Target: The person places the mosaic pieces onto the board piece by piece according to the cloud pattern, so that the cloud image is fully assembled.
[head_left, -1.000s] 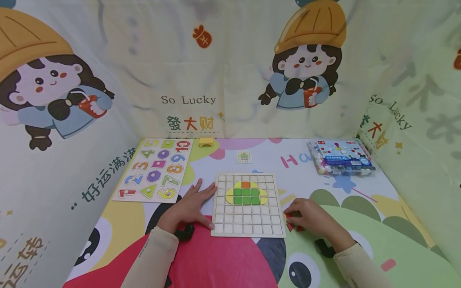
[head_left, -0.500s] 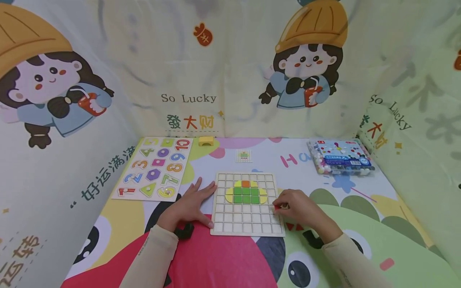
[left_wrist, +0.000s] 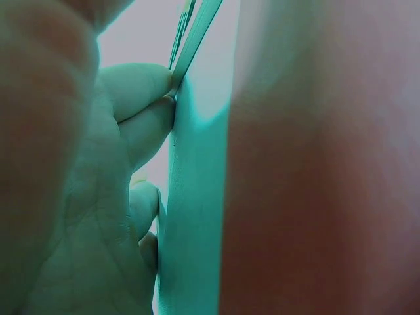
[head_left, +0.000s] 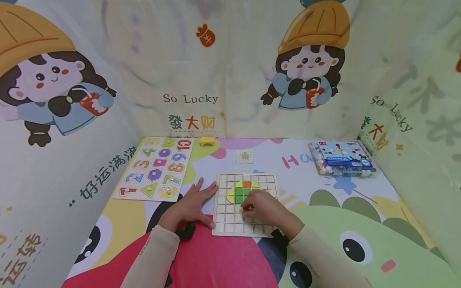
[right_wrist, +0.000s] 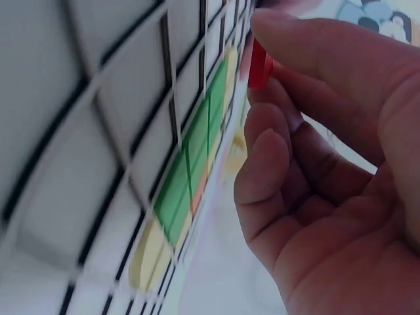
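Observation:
A wooden grid board [head_left: 225, 229] lies flat in the middle of the table. In its upper half sit green square tiles [head_left: 239, 199], one orange tile [head_left: 247, 184] and rounded yellow tiles [head_left: 231, 196]. My left hand [head_left: 189, 206] has its fingers spread, with fingertips and thumb touching the board's left edge; the left wrist view shows fingers [left_wrist: 141, 125] against that edge. My right hand [head_left: 268, 208] pinches a small red tile [right_wrist: 258, 65] between thumb and fingers, over the cells just below the green tiles. That hand hides part of the pattern and the board's right side.
Behind the board lies a small pattern card [head_left: 245, 157]. A number puzzle board [head_left: 119, 197] is at the left, with a yellow arch block [head_left: 207, 141] near its far corner. A clear box of beads [head_left: 343, 160] stands at the back right.
My right hand has moved left from beside the board to above its middle, carrying the red tile. Red triangles left on the table are now hidden by the right arm. The left hand stays put.

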A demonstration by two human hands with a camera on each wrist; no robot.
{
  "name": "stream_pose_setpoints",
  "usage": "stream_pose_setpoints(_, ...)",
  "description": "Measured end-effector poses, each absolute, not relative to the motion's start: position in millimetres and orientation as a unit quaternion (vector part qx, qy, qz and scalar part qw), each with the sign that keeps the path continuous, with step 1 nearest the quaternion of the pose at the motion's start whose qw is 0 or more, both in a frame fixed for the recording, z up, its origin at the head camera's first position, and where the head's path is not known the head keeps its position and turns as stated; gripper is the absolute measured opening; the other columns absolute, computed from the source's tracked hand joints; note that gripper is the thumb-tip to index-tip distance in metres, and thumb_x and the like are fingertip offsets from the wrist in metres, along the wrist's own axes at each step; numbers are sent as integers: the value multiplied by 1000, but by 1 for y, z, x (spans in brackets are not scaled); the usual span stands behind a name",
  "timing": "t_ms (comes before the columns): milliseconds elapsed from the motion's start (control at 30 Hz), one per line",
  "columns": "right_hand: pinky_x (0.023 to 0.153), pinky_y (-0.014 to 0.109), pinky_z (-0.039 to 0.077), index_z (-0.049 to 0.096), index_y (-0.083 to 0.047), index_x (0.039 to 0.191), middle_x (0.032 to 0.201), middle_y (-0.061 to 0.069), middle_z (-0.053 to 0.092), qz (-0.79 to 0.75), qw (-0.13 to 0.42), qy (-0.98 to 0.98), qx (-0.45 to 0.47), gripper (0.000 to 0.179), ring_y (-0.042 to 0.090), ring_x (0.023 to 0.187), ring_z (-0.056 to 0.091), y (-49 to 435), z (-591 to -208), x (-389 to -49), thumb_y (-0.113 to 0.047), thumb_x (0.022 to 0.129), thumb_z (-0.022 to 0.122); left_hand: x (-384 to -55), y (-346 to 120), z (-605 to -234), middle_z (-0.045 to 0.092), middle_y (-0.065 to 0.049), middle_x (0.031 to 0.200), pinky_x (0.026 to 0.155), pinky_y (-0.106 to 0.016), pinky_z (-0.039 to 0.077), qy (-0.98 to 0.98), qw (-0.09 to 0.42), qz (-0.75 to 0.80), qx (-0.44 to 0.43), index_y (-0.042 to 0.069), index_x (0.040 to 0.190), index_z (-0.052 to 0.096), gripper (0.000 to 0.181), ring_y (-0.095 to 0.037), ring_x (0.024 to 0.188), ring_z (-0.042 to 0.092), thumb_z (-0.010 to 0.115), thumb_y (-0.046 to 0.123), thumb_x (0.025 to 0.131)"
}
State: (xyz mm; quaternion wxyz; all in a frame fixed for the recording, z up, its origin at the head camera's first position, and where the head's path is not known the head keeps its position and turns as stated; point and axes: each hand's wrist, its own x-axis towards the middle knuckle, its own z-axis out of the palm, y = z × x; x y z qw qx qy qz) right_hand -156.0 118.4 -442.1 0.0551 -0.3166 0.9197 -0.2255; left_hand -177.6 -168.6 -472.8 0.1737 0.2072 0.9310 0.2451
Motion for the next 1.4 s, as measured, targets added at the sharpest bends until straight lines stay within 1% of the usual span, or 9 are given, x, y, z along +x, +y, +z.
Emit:
stream_pose_setpoints(100,71,24,51,85,-13,96,79,-7,69,-217,55,922,-317,9,8,76,54,106,-444,-157,-17,88,87,-177,-169,-473,24,8,177,133,-64,10,932,172,241,207,29,168,31,124,-37,167,-5,98,51,66)
stream_pose_setpoints(233,71,25,52,85,-11,95,77,-6,71,-220,47,926,-303,11,7,75,55,97,-447,-157,-19,88,89,-177,-169,-473,25,8,177,133,-63,9,933,170,240,208,29,168,31,124,-37,167,-5,98,52,65)
stream_pose_setpoints(467,70,23,53,85,-12,97,84,-6,74,-258,60,937,-226,15,7,77,58,93,-457,-155,-22,86,90,-179,-168,-472,24,9,177,133,-63,8,934,171,236,208,31,168,31,124,-36,167,-6,98,52,66)
stream_pose_setpoints(567,70,23,53,85,-13,98,85,-6,74,-264,62,939,-211,17,8,78,58,91,-460,-154,-23,86,90,-179,-167,-472,24,9,177,133,-63,8,934,170,237,206,31,168,31,124,-36,167,-6,98,52,65)
stream_pose_setpoints(733,69,23,54,85,-13,98,84,-5,73,-257,52,942,-211,17,8,78,58,89,-461,-152,-24,86,90,-178,-167,-473,24,9,177,133,-63,8,934,169,235,208,30,168,31,124,-36,167,-5,97,52,66)
stream_pose_setpoints(900,72,24,56,85,-14,99,85,-5,75,-242,39,947,-208,19,8,78,60,87,-462,-151,-26,85,91,-176,-166,-472,25,8,177,133,-63,7,933,170,239,208,29,168,31,124,-37,167,-5,98,51,66)
stream_pose_setpoints(1100,74,25,58,85,-13,98,87,-4,75,-247,37,947,-203,19,8,80,62,88,-464,-152,-26,85,91,-176,-166,-472,24,9,177,134,-62,7,934,170,238,207,30,168,31,124,-36,167,-5,98,52,66)
stream_pose_setpoints(1233,72,24,57,85,-13,99,86,-5,74,-253,41,944,-207,21,7,79,61,89,-463,-151,-26,84,92,-177,-167,-474,24,9,177,134,-62,7,935,169,235,205,31,168,31,124,-36,167,-6,98,52,65)
stream_pose_setpoints(1400,69,25,52,85,-13,96,82,-6,72,-253,40,944,-206,17,9,76,57,95,-457,-150,-23,85,91,-177,-167,-474,24,9,177,134,-62,7,935,168,237,206,31,168,31,125,-36,167,-6,98,52,65)
